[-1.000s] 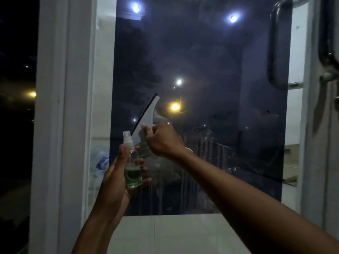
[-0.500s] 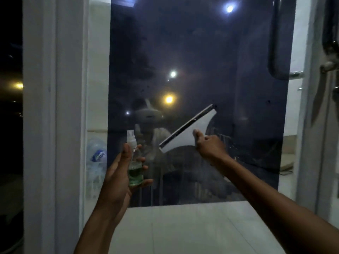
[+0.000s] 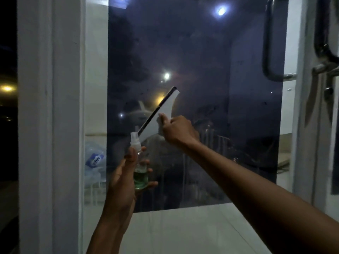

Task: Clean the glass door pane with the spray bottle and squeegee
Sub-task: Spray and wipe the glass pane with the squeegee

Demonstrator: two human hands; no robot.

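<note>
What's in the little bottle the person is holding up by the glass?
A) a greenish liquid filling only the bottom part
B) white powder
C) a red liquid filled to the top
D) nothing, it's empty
A: the clear spray bottle in the left hand shows green liquid only in its lower part, while the right hand holds the squeegee at the glass.

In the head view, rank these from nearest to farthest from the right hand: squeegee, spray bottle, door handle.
From the right hand:
1. Squeegee, gripped in that hand, tilted against the glass.
2. Spray bottle, lower left, held by the left hand.
3. Door handle, far upper right.
</note>
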